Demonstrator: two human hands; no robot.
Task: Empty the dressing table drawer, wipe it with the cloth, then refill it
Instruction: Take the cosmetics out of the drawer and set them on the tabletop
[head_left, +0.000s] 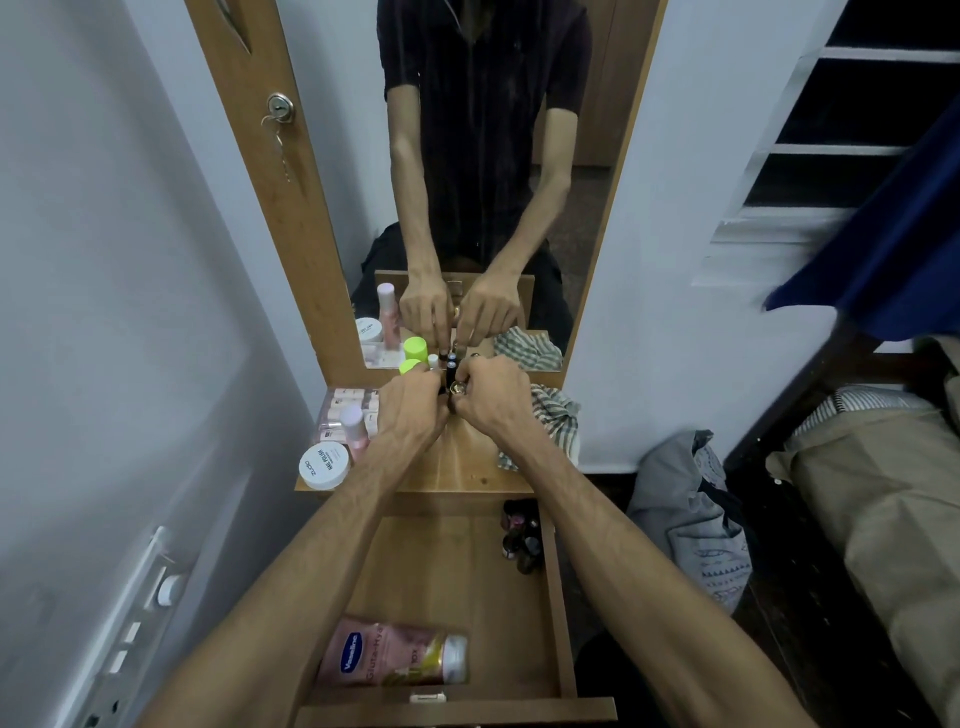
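Observation:
The wooden drawer (563, 613) stands pulled out below the dressing table top (462, 467). A pink lotion bottle (395, 652) lies at its front and several small dark bottles (519, 535) stand in its back right corner. Both hands are at the back of the table top by the mirror. My left hand (410, 405) and my right hand (493, 400) curl round a cluster of small dark tubes and bottles (451, 371), one with a gold cap. The checked cloth (545, 421) lies crumpled at the right of the top.
On the left of the top are a white round jar (323, 465), a pink bottle (354, 423), a clear box of small bottles (345, 402) and a green-capped bottle (410, 366). A grey bag (691, 514) lies on the floor at right; a bed (883, 493) is beyond.

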